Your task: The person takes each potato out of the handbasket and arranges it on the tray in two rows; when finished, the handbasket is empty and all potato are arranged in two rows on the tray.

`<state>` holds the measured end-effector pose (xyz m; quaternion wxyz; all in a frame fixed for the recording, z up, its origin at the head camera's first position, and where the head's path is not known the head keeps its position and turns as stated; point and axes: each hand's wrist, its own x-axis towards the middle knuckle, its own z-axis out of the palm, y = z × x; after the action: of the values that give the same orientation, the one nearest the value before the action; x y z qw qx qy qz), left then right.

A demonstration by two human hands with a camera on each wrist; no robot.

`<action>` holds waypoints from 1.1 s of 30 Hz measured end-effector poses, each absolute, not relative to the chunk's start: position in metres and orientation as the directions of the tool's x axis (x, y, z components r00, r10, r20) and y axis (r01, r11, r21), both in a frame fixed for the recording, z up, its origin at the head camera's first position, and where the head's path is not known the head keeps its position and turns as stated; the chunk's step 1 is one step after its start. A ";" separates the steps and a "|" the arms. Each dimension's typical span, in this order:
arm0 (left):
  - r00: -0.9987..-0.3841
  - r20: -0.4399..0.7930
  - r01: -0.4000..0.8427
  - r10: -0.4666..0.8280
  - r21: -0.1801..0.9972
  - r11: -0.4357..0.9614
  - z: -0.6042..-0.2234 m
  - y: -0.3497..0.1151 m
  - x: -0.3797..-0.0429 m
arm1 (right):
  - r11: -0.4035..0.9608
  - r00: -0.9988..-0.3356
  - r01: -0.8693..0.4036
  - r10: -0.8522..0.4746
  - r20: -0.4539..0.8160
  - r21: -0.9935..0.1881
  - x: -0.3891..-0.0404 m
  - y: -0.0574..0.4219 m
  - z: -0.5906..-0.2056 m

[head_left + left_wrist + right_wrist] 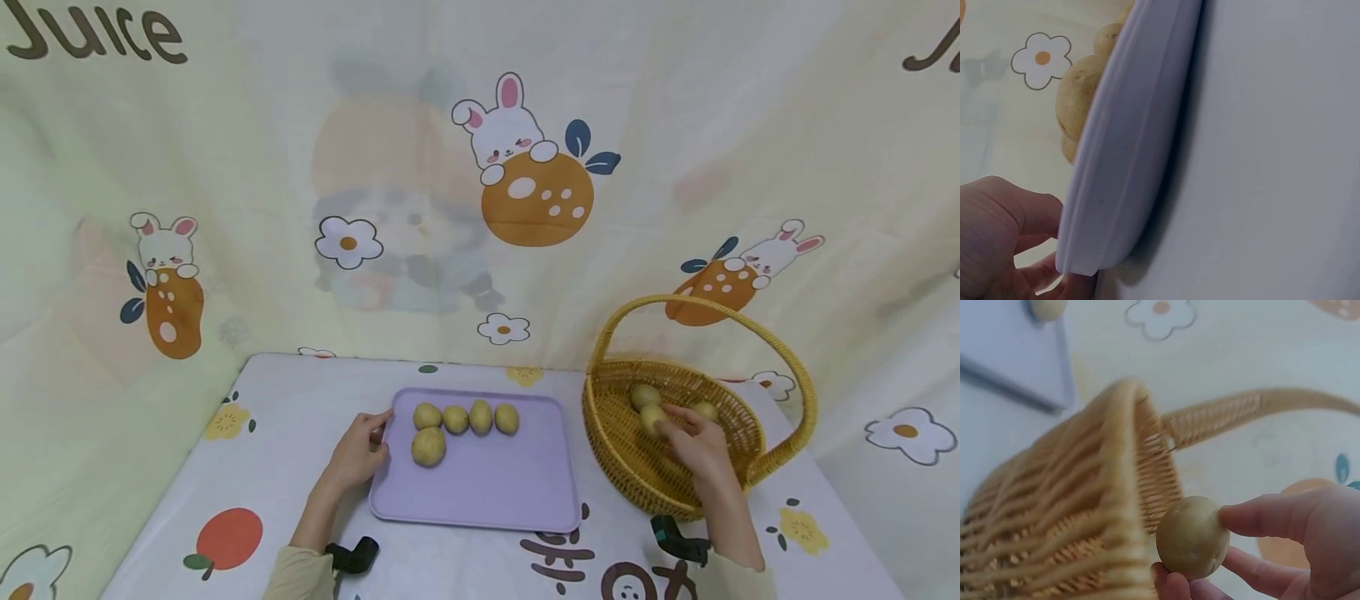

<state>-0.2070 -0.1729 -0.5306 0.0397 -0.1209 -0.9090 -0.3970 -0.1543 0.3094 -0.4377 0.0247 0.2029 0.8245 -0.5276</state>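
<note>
My right hand (pixel 697 446) pinches a potato (pixel 1192 537) between thumb and fingers, over the inside of the wicker basket (pixel 626 483). In the head view another potato (pixel 645 396) lies just behind the held one, and a further potato (pixel 705 410) shows past the fingers. On the left, my left hand (pixel 358 450) grips the side rim of a lilac tray (pixel 495 496); in the left wrist view its thumb is at the rim and the fingers reach round beneath. Along the tray's back part several potatoes stand in a row, with a larger potato (pixel 428 447) in front of the leftmost.
The basket's tall arched handle (pixel 806 400) rises above its right and back sides. A printed cloth (pixel 292 467) covers the table, and a patterned curtain (pixel 420 275) hangs behind it. A black strap mount (pixel 678 542) sits at the right wrist, with another at the left.
</note>
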 end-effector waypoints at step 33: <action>-0.967 0.169 0.253 0.191 0.723 0.643 -0.525 -0.172 -0.203 | 0.042 -0.946 0.202 0.267 -0.184 -0.979 -0.132 0.183 -0.438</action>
<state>-0.2033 -0.1723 -0.5254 0.0384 -0.1228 -0.9055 -0.4043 -0.1320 0.1826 -0.4377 -0.0243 0.1625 0.7215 -0.6726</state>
